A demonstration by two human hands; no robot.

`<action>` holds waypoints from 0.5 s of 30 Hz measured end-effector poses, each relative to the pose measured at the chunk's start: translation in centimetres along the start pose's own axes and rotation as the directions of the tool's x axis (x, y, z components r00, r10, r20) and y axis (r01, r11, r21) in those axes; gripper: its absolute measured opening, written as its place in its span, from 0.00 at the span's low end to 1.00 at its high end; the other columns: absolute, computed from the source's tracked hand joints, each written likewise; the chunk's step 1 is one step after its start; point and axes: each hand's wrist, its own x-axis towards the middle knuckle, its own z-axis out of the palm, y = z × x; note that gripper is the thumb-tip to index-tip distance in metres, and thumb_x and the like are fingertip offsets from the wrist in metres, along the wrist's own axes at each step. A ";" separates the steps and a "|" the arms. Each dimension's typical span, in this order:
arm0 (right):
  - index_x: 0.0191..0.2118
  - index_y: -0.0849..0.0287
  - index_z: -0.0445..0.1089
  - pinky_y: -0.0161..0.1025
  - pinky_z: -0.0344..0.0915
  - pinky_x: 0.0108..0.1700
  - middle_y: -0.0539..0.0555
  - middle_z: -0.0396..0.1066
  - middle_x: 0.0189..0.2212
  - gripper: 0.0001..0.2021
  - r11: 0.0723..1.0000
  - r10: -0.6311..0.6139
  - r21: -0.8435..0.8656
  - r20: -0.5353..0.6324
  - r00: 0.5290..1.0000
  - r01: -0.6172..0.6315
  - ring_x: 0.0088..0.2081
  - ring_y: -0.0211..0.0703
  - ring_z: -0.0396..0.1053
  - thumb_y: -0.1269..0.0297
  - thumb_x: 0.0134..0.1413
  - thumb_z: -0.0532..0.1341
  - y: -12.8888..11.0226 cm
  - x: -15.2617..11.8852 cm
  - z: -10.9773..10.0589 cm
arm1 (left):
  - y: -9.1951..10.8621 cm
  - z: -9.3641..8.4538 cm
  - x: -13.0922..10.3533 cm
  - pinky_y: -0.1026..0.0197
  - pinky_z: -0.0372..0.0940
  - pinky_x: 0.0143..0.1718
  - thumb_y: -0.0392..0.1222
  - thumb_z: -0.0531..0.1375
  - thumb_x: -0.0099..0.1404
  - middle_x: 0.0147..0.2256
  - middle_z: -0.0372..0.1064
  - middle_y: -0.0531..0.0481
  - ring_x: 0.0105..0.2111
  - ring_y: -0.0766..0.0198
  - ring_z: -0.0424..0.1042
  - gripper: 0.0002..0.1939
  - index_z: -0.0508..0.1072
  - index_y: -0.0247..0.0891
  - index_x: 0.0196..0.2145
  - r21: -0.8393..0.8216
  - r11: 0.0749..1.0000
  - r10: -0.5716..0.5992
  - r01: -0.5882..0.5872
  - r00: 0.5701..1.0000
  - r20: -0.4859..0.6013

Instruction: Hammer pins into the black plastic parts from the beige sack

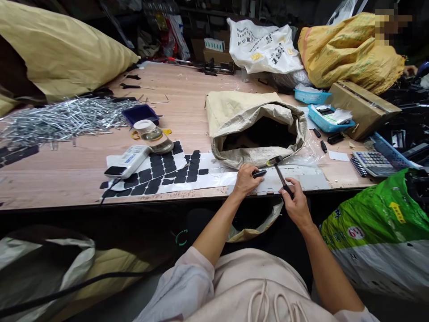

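Two hands are at work at the near table edge, and we note both are occupied. Our left hand (246, 179) is closed around a small black part (259, 173), pinning it on the white sheet (301, 181) just ahead of the knuckles. Our right hand (296, 203) is clamped on the dark handle of a small hammer (279, 170), whose head sits just beyond the part, nearly touching it.

Risks, in our judgement: the left fingertips lie right beside the hammer head, so a glancing blow could land on them. The part is short and held only by a pinch; an off-centre strike could roll it or send it over the table edge, which runs directly under both wrists. The sheet is slick and could slide under the blow.

Condition of the part: black, stubby, apparently cylindrical; most of it is hidden inside our grip, so we cannot tell its far end or any fitting.

An open woven sack (258, 129) lies just beyond the hands, its mouth facing us. Black adhesive pads (161, 172) lie to the left of the left hand, and a calculator (373, 161) well to the right of the right hand.
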 end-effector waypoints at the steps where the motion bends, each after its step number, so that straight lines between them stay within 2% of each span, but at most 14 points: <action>1: 0.62 0.55 0.67 0.42 0.74 0.41 0.57 0.80 0.46 0.21 0.997 -0.043 -0.067 0.004 0.999 0.043 0.37 0.46 0.78 0.60 0.65 0.58 -0.2 -0.3 0.0 | -0.1 0.0 0.0 0.51 0.68 0.47 0.37 0.75 0.53 0.35 0.72 0.49 0.41 0.54 0.71 0.11 0.78 0.40 0.33 -0.014 1.000 0.000 0.000 1.000 0.002; 3: 0.63 0.55 0.69 0.46 0.73 0.52 0.58 0.78 0.55 0.22 0.984 -0.116 -0.130 0.025 0.993 0.118 0.50 0.51 0.78 0.63 0.65 0.57 -0.4 -0.6 0.1 | -0.3 0.1 0.1 0.52 0.68 0.46 0.36 0.74 0.54 0.34 0.72 0.50 0.41 0.55 0.71 0.10 0.78 0.40 0.32 -0.038 0.999 0.000 0.000 1.000 0.003; 5: 0.64 0.54 0.70 0.47 0.71 0.59 0.58 0.76 0.58 0.23 0.968 -0.174 -0.176 0.045 0.984 0.179 0.57 0.52 0.75 0.65 0.66 0.55 -0.4 -0.7 0.5 | -0.5 0.2 0.2 0.53 0.67 0.45 0.35 0.74 0.55 0.34 0.72 0.50 0.40 0.56 0.71 0.09 0.79 0.39 0.32 -0.056 0.998 0.002 -0.002 1.000 0.001; 11: 0.67 0.51 0.69 0.45 0.73 0.57 0.55 0.78 0.54 0.27 0.920 -0.178 -0.336 0.101 0.979 0.202 0.54 0.52 0.77 0.71 0.65 0.54 -0.1 -1.3 1.6 | -0.9 0.4 0.4 0.55 0.66 0.43 0.32 0.74 0.54 0.31 0.71 0.51 0.38 0.58 0.69 0.10 0.76 0.39 0.27 -0.067 0.998 0.011 -0.011 1.000 -0.004; 15: 0.66 0.53 0.70 0.45 0.73 0.57 0.56 0.78 0.54 0.26 0.922 -0.176 -0.334 0.082 0.981 0.194 0.53 0.52 0.77 0.71 0.65 0.55 -0.4 -1.3 1.3 | -0.9 0.3 0.5 0.56 0.65 0.42 0.32 0.73 0.54 0.31 0.70 0.52 0.37 0.59 0.68 0.10 0.76 0.38 0.27 -0.087 0.996 -0.005 0.004 1.000 -0.003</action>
